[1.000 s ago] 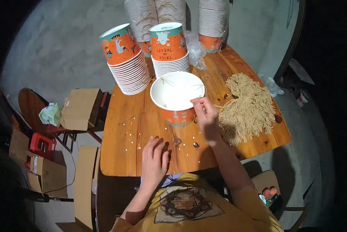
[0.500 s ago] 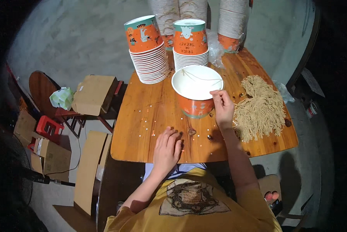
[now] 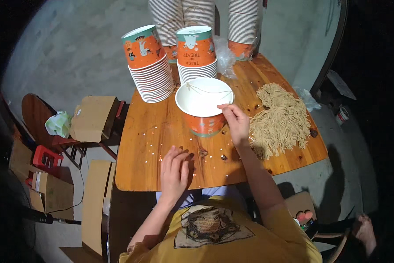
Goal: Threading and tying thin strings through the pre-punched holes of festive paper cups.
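Observation:
A white-lined orange paper bucket (image 3: 205, 125) stands upright on the wooden table before me. A thin tan cord (image 3: 209, 92) runs across its mouth from one side to the other. My right hand (image 3: 236, 125) pinches the bucket's near right rim, its fingertips reaching over the edge; the thumb is partly hidden. To the left of the bucket and nearer my body, my left hand (image 3: 174, 172) lies at the table's near part with fingers stretched out and nothing in them. Right of my right hand spreads a heap of tan cords (image 3: 282, 120).
Behind the bucket stand two upside-down stacks of matching buckets (image 3: 152, 79) (image 3: 197, 57), with taller wrapped stacks (image 3: 243, 22) farther back. Tiny pale bits dot the wooden table (image 3: 135, 168). Cardboard boxes (image 3: 94, 118) and a red stool (image 3: 47, 158) are on the left. A bare limb (image 3: 364, 234) shows at lower right.
The whole view has shifted, moving the table leftward in the picture. My left hand's fingers have spread and lifted slightly. My right hand stays at the rim. A bare limb has appeared at lower right.

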The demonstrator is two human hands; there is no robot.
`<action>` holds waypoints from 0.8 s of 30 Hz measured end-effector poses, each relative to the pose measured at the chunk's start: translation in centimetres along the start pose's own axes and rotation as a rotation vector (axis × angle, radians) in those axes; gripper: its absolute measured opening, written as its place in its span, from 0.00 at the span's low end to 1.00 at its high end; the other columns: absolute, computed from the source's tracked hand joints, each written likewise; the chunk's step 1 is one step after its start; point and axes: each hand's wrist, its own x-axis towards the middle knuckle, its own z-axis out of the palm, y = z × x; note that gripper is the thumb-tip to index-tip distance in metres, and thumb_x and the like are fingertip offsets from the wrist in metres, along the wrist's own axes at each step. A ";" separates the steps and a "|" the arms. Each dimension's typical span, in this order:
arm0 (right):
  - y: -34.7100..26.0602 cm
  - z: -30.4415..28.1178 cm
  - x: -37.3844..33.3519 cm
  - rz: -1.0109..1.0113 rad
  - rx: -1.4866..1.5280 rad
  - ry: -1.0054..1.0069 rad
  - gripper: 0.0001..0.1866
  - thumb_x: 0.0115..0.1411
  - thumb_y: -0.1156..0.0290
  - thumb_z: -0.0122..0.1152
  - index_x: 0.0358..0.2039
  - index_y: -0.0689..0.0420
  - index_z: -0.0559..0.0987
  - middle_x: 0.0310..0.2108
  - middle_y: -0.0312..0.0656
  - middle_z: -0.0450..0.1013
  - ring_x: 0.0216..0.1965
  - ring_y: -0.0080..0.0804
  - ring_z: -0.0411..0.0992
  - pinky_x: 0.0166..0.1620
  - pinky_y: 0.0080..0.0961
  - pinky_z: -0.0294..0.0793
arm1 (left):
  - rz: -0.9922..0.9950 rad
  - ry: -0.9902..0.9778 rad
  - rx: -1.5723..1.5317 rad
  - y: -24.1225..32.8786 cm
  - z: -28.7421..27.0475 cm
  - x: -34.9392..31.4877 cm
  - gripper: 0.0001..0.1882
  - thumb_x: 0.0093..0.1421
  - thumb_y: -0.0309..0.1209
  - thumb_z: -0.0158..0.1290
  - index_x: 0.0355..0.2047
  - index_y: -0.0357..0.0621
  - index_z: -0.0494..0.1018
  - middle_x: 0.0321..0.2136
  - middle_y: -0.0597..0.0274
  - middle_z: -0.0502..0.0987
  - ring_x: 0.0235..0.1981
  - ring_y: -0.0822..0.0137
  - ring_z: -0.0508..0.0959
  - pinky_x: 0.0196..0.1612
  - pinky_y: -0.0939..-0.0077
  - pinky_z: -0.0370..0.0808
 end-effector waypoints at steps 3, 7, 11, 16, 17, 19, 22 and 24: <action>-0.2 -0.3 0.0 0.074 0.064 -0.013 0.12 0.65 0.68 0.50 0.40 0.63 0.78 0.34 0.32 0.74 0.37 0.14 0.66 0.43 0.15 0.66 | 0.094 0.088 0.008 1.0 -1.0 4.0 0.12 0.56 0.22 0.53 0.42 0.39 0.71 0.45 0.50 0.71 0.55 0.49 0.67 0.54 0.59 0.64; -1.1 0.1 -0.3 0.142 0.135 -0.069 0.14 0.66 0.66 0.48 0.40 0.62 0.77 0.14 0.20 0.54 0.14 0.07 0.46 0.18 0.11 0.42 | 0.191 0.037 -0.063 2.8 -0.1 10.8 0.19 0.52 0.23 0.57 0.46 0.39 0.69 0.46 0.52 0.71 0.54 0.53 0.68 0.57 0.62 0.63; -1.9 0.3 -1.0 0.272 0.283 -0.195 0.16 0.67 0.65 0.44 0.45 0.64 0.73 0.16 0.23 0.61 0.13 0.07 0.50 0.17 0.10 0.47 | 0.031 -0.197 -0.386 2.5 2.6 13.2 0.22 0.53 0.29 0.59 0.47 0.40 0.67 0.38 0.50 0.76 0.44 0.51 0.75 0.50 0.59 0.68; -2.6 -0.3 -0.4 0.319 0.374 -0.226 0.15 0.67 0.65 0.44 0.44 0.61 0.74 0.19 0.25 0.64 0.14 0.07 0.50 0.17 0.09 0.46 | -0.161 -0.282 -0.618 3.0 3.5 13.6 0.21 0.54 0.29 0.58 0.47 0.41 0.67 0.31 0.55 0.80 0.28 0.59 0.79 0.43 0.64 0.70; -2.9 -0.3 -0.4 0.366 0.394 -0.195 0.14 0.67 0.65 0.45 0.44 0.59 0.75 0.20 0.24 0.65 0.15 0.07 0.50 0.17 0.09 0.45 | -0.140 -0.302 -0.518 3.1 3.3 13.5 0.21 0.55 0.28 0.58 0.48 0.41 0.68 0.31 0.56 0.79 0.31 0.62 0.78 0.39 0.69 0.73; -2.4 -0.7 -0.7 0.357 0.454 -0.186 0.13 0.67 0.65 0.45 0.43 0.58 0.75 0.18 0.23 0.60 0.14 0.07 0.49 0.17 0.09 0.45 | -0.179 -0.289 -0.450 3.3 3.3 13.4 0.17 0.55 0.27 0.57 0.46 0.45 0.71 0.28 0.61 0.78 0.29 0.68 0.74 0.36 0.73 0.72; -2.5 -0.9 -0.6 0.368 0.470 -0.191 0.13 0.67 0.64 0.45 0.43 0.57 0.74 0.16 0.22 0.57 0.14 0.07 0.49 0.16 0.09 0.45 | -0.082 -0.254 -0.243 3.5 3.2 13.4 0.12 0.55 0.28 0.58 0.40 0.46 0.75 0.25 0.64 0.76 0.25 0.70 0.72 0.38 0.73 0.66; -2.6 -0.9 -0.5 0.360 0.519 -0.205 0.13 0.67 0.64 0.45 0.43 0.57 0.74 0.16 0.22 0.55 0.14 0.08 0.48 0.16 0.09 0.45 | -0.059 -0.194 -0.274 3.6 3.4 13.2 0.06 0.54 0.32 0.57 0.30 0.45 0.76 0.22 0.64 0.77 0.26 0.63 0.73 0.37 0.69 0.62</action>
